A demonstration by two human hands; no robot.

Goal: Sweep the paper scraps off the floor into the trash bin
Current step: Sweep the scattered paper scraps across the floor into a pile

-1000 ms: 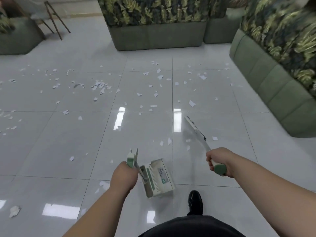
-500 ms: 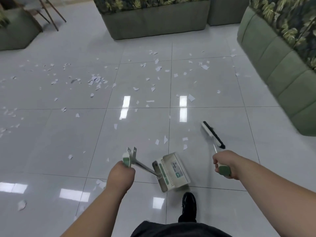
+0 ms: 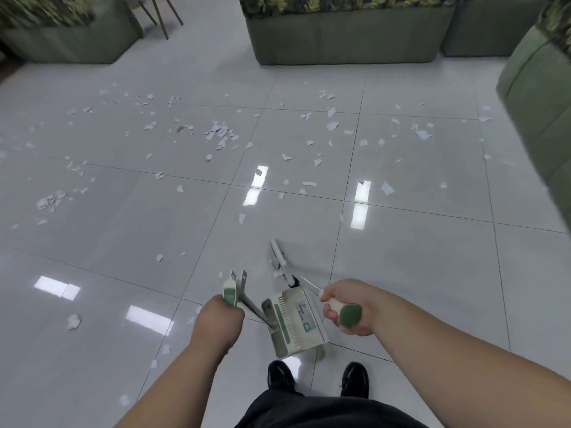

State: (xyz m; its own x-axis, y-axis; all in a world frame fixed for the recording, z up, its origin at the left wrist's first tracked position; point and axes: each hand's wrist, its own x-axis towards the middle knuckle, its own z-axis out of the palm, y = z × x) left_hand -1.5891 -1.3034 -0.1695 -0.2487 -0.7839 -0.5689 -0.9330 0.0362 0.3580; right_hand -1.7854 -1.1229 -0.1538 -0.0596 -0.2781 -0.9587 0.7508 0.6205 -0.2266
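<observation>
White paper scraps (image 3: 218, 132) lie scattered over the glossy grey tile floor, thickest at the left and centre, with more at the right (image 3: 387, 188). My left hand (image 3: 217, 322) grips the green-and-white handle of a long dustpan (image 3: 295, 322), whose pan stands on the floor in front of my shoes. My right hand (image 3: 346, 305) grips the green end of a broom handle. The broom head (image 3: 279, 256) is blurred, just beyond the pan's mouth. No trash bin is in view.
Green planter boxes with leafy plants stand at the back centre (image 3: 346, 35), back left (image 3: 68, 41) and along the right (image 3: 537, 97). Chair legs (image 3: 160, 13) show at the back left. My black shoes (image 3: 282, 375) are right behind the dustpan.
My right hand swung the broom head leftwards, from right of the dustpan to just in front of its mouth. The view tilted and shifted; the dustpan stays held near my feet.
</observation>
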